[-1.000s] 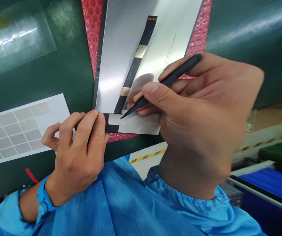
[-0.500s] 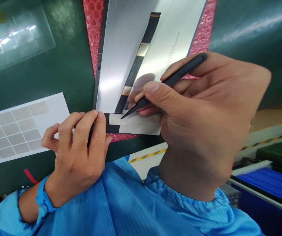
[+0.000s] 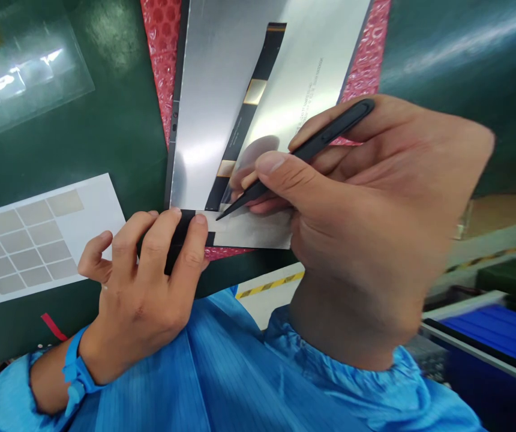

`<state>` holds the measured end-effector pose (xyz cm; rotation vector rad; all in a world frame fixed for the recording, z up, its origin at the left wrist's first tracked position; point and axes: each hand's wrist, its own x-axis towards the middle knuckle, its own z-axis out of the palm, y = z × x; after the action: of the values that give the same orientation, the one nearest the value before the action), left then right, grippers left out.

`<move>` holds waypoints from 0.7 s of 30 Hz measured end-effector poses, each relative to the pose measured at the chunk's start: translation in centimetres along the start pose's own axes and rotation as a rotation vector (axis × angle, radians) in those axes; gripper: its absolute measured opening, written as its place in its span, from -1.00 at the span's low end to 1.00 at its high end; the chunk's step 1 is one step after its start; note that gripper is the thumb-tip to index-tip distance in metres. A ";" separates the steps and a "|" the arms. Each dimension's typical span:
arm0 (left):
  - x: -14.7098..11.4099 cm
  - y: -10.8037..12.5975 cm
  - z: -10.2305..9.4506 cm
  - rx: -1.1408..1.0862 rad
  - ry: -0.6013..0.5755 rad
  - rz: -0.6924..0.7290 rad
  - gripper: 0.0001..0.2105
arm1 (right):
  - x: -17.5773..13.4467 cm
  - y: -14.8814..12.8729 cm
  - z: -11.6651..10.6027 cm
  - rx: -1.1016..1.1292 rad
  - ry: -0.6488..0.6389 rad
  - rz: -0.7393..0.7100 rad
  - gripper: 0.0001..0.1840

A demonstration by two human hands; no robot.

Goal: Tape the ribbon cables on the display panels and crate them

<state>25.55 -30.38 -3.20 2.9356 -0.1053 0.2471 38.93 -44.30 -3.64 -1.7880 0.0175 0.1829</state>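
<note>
My right hand point(image 3: 352, 198) is closed around pointed black tweezers point(image 3: 330, 129), held like a pen. Their tip rests at a small pale grey sticker point(image 3: 212, 223) on the lower edge of a silver metal-backed panel point(image 3: 208, 102). Fingers of my left hand point(image 3: 145, 282) are spread, palm down, at the panel's lower left corner. The index fingertip presses on or right beside the left end of the sticker; the other fingertips touch the black border. A black strip with gold patches point(image 3: 242, 129) runs slanting up the panel, and my right hand hides part of the panel's lower right.
Pink bubble wrap point(image 3: 163, 66) lies under the panel on a green mat point(image 3: 118, 120). To the left are a white sheet of grey stickers point(image 3: 91, 222) and a clear plastic sheet with yellow pieces point(image 3: 66, 78). A blue bin point(image 3: 496, 333) stands at lower right.
My left index finger has moved right, from the black border to the left end of the sticker. The tweezers' tip stays at the sticker. The view has shifted slightly.
</note>
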 end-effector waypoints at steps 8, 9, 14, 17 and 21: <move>0.1 0.2 -0.5 0.018 -0.049 0.006 -0.60 | -0.3 -0.4 -0.5 -0.067 0.057 -0.034 -0.74; 0.2 0.2 -0.6 0.020 -0.063 0.008 -0.60 | -0.2 -0.3 -0.6 -0.057 0.078 -0.036 -0.74; 0.8 0.6 -0.9 0.012 -0.191 0.010 -0.56 | -0.2 0.8 -0.6 0.074 0.097 -0.024 -0.75; 1.0 0.7 -0.7 0.037 -0.234 0.032 -0.47 | -0.2 1.2 -0.3 0.134 0.143 -0.048 -0.73; 0.2 0.6 -0.8 0.075 -0.244 0.008 -0.42 | -0.2 1.6 -0.1 0.171 0.216 -0.056 -0.71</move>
<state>25.58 -30.84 -2.25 3.0277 -0.1459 -0.1100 38.57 -44.76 -5.19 -1.6287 0.1334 -0.0511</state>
